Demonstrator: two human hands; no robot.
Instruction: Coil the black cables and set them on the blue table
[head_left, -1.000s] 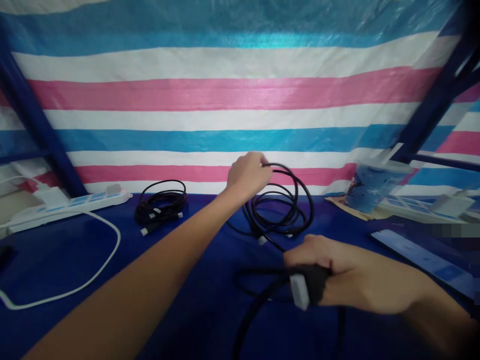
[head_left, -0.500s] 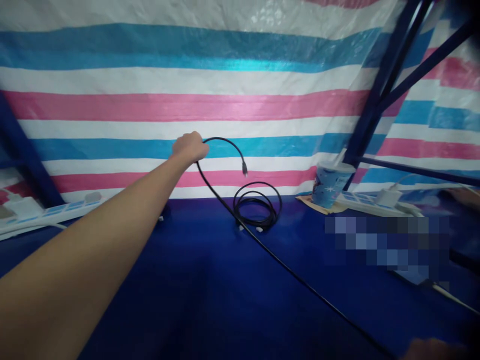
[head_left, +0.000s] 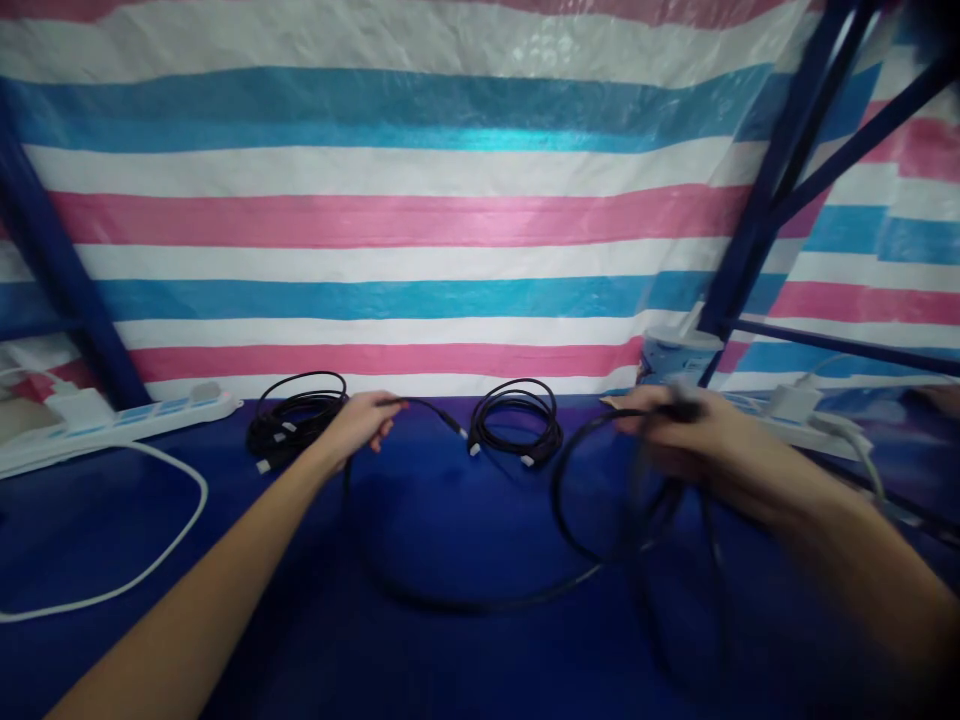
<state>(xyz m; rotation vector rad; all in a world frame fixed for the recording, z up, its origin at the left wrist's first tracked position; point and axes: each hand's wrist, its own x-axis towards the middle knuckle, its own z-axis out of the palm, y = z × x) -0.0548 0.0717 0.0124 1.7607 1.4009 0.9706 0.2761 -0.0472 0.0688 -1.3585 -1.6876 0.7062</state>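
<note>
A long black cable [head_left: 480, 606] runs between my two hands and sags in a curve over the blue table. My left hand [head_left: 360, 424] is closed around it near one end, and its connector points right toward a coiled black cable [head_left: 559, 438] lying on the table. On the right, my right hand [head_left: 686, 432] grips bunched loops of the same cable, blurred by motion. Its loops hang below the fingers. A second coiled black cable [head_left: 262, 440] with pale connector tips rests just left of my left wrist.
A power strip [head_left: 165, 418] with a white plug [head_left: 81, 408] lies at the left, a white cord [head_left: 180, 545] looping before it. Behind my right hand stand a blue paper cup [head_left: 679, 358] and another power strip [head_left: 847, 445]. Blue metal posts [head_left: 765, 190] and striped sheeting [head_left: 390, 220] close the back.
My left hand has come down and slightly left with the cable end. My right hand has risen into view from the lower right, carrying loops. The taut cable now hangs slack.
</note>
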